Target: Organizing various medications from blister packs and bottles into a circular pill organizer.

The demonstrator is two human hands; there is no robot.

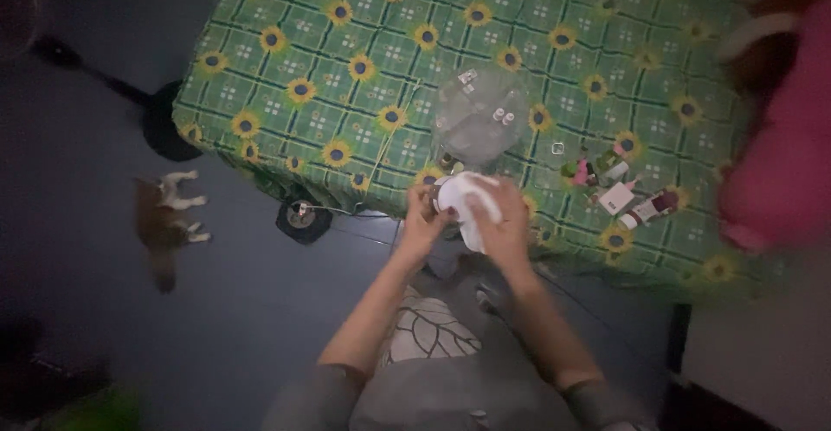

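holding one white bottle (pixel 468 203), two hands, left hand (pixel 424 221), right hand (pixel 502 228), one cat (pixel 164 215)

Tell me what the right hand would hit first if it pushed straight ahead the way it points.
Probably the clear plastic bag on the sunflower bedsheet, just beyond the white object that the right hand holds; depth is uncertain.

Both forearms extended forward, converging. Left hand (pixel 424 219) and right hand (pixel 502 223) side by side, fingers curled in a shared grip, knuckles up.

Dim, murky view – floor nearly black, right edge smeared with blur.
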